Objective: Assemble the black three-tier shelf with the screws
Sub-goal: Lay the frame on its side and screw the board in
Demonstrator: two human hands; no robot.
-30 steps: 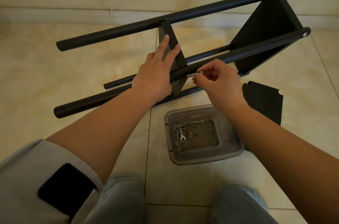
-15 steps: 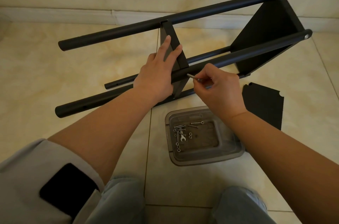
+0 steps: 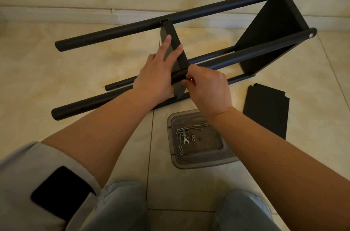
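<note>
Fingers of the right hand [image 3: 207, 87] pinch at the joint of middle board [image 3: 175, 49] and pole [image 3: 236, 58]; a screw is not visible. The left hand [image 3: 158, 71], fingers straight, steadies this board. The shelf [image 3: 265, 41] lies sideways, end board fixed, and the third board [image 3: 267, 109] waits on the floor [image 3: 56, 71] near the screws [image 3: 182, 132].

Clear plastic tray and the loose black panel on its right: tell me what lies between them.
In the head view, only the right forearm crosses above that stretch; between the clear plastic tray and the loose black panel the tile floor shows bare.
</note>
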